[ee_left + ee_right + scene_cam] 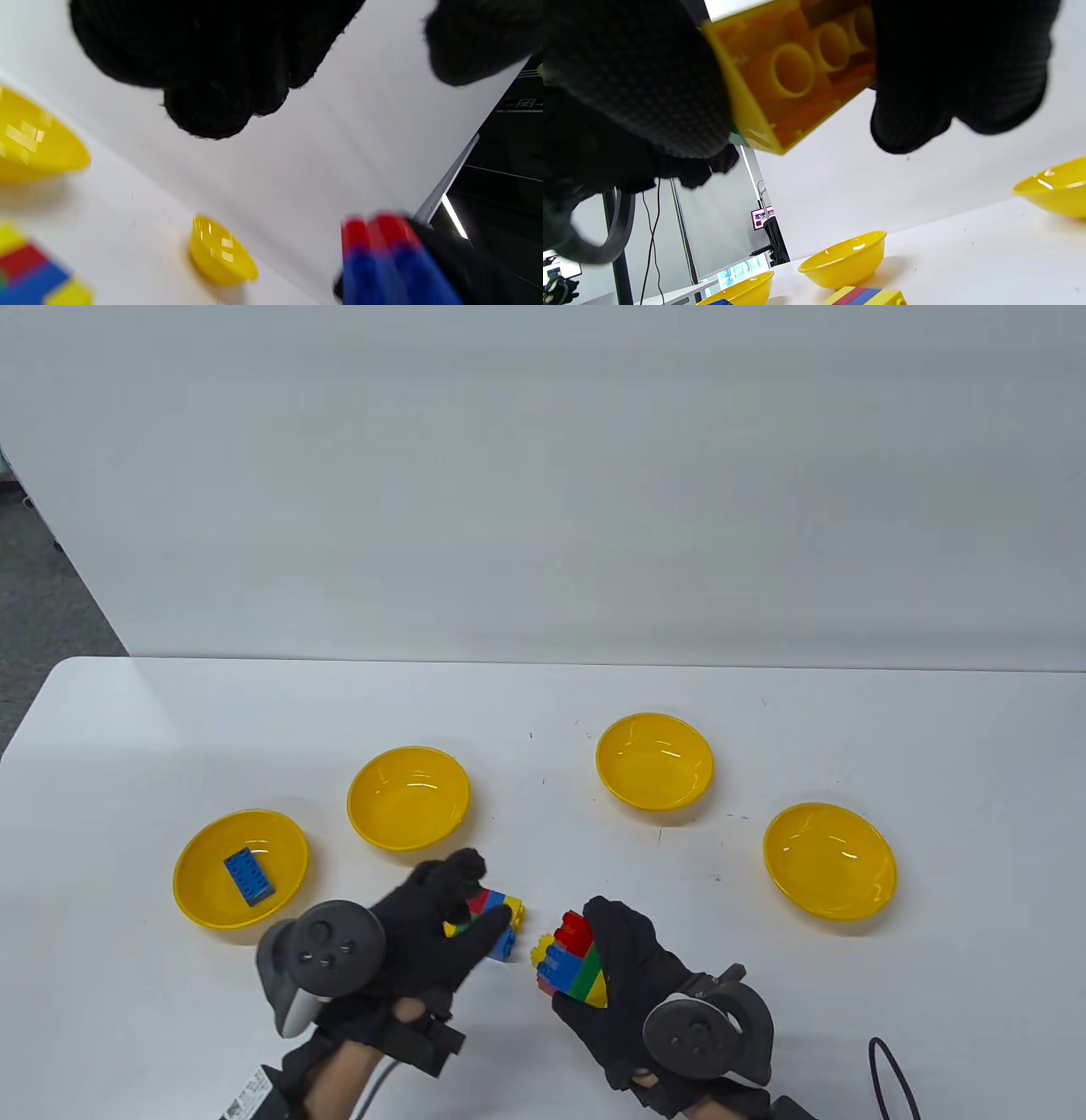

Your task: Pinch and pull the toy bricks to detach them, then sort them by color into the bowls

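Four yellow bowls stand in an arc on the white table (pixel 933 729). The far-left bowl (pixel 195 891) holds one blue brick (pixel 250 876). The other three bowls (pixel 408 796) (pixel 654 761) (pixel 830 860) hold nothing. A small stack (pixel 502 918) of yellow, red and blue bricks lies on the table; my left hand (pixel 479 899) hovers over it with loosely curled fingers (pixel 212 106), and the left wrist view shows a gap between them and the stack (pixel 29 271). My right hand (pixel 585 963) grips a second stack (pixel 573 959) of red, blue, green and yellow bricks, its yellow underside (pixel 797 72) showing.
A dark cable (pixel 891 1077) loops at the table's front right corner. The table's back edge (pixel 543 661) runs behind the bowls against a white wall. Floor shows past the left edge.
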Available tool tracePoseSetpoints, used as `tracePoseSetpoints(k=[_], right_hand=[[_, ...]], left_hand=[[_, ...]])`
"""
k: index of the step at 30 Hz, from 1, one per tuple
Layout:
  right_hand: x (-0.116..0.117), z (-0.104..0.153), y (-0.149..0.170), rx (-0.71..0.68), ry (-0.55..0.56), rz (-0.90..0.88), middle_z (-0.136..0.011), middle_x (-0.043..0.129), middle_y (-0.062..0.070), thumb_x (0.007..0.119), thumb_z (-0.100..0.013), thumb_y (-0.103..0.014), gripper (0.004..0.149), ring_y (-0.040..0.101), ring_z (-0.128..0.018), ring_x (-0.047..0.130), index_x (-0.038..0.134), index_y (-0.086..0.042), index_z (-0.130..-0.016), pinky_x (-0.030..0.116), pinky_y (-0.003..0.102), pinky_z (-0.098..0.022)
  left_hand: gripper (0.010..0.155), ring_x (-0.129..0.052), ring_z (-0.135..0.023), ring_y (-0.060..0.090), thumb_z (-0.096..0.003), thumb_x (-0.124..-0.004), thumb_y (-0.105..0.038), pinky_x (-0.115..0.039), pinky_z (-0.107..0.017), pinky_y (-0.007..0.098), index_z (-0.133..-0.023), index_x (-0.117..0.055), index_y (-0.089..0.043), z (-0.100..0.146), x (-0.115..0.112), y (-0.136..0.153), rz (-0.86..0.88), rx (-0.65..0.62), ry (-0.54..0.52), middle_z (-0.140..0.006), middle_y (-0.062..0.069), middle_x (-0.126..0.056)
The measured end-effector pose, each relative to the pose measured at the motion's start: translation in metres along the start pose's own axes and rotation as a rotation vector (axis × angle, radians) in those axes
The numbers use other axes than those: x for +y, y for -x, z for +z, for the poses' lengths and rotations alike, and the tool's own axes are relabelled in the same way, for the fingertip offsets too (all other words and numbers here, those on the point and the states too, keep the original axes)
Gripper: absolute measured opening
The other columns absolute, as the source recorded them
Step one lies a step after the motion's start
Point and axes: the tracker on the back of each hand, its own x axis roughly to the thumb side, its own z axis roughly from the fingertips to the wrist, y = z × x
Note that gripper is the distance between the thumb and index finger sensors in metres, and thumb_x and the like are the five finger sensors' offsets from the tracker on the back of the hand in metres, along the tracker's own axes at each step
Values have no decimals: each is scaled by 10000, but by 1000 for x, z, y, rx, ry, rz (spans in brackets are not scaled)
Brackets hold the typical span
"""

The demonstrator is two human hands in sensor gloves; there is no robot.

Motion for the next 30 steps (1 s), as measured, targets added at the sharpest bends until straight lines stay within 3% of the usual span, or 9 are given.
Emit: tracePoseSetpoints(k=[1, 4, 7, 16, 18, 22, 25, 27, 30], right_hand=[[1, 1, -3, -16, 9, 26, -846, 738, 344, 1001, -288, -463, 952, 399, -460, 1049, 597, 86, -952, 948, 528, -294], [4, 2, -8, -53, 9, 83, -836, 758, 347, 1002, -285, -471, 953, 399, -446, 1060, 612, 98, -942, 958, 526, -280], [6, 2, -13, -94, 16, 141, -827, 777, 347, 1004, -281, -478, 952, 393, -437, 1074, 627, 101, -935, 973, 516, -270], [-1, 3, -16, -89, 34, 31, -794, 841, 347, 1022, -260, -494, 949, 366, -398, 1124, 688, 110, -910, 1031, 470, -226], [-4, 2, -11, -20, 32, -100, -791, 844, 354, 1026, -260, -486, 947, 373, -391, 1128, 690, 118, -908, 1033, 474, -219], [1, 3, -3, 42, 9, -178, -846, 771, 341, 1002, -283, -471, 951, 382, -459, 1073, 621, 92, -947, 987, 490, -287], [4, 1, 4, 83, -34, -219, -899, 697, 329, 990, -295, -441, 950, 401, -530, 1019, 558, 55, -982, 940, 515, -349], [3, 2, 10, 107, -76, -237, -918, 664, 340, 989, -300, -427, 945, 406, -568, 997, 539, 16, -1004, 922, 521, -382], [4, 2, 16, 123, -127, -227, -934, 623, 356, 992, -304, -409, 939, 411, -609, 968, 517, -48, -1029, 900, 529, -414]], left_hand=[[875, -1021, -587, 374, -387, -809, -783, -874, -350, 486, -1016, -698, -184, 1, -20, 7, 30, 10, 91, -893, 165, -881], [848, -1035, -552, 352, -381, -848, -767, -881, -323, 469, -989, -736, -186, 3, -43, 14, 44, 37, 249, -854, 151, -912], [677, -1061, -484, 344, -413, -916, -640, -885, -287, 477, -894, -847, -169, 5, -45, 15, 141, 48, 241, -744, 145, -984], [673, -1090, -388, 314, -389, -935, -621, -907, -237, 446, -839, -909, -122, 4, -44, 35, 389, 61, 301, -632, 160, -1032], [672, -1082, -416, 340, -401, -946, -595, -895, -252, 469, -857, -901, -104, 3, -48, 38, 566, 69, 369, -656, 182, -1023], [671, -1076, -457, 329, -409, -928, -609, -902, -279, 463, -879, -868, -133, 1, -40, 34, 471, 48, 345, -696, 161, -1004], [670, -1064, -488, 347, -420, -929, -594, -895, -310, 483, -898, -846, -132, 3, -17, 29, 411, 42, 226, -726, 172, -983], [673, -1053, -517, 362, -424, -930, -577, -891, -334, 496, -917, -829, -129, 0, 26, 23, 284, 40, 55, -755, 185, -966], [682, -1026, -590, 384, -433, -937, -547, -878, -392, 519, -958, -784, -140, -9, 93, 15, -10, 76, -84, -824, 198, -922]])
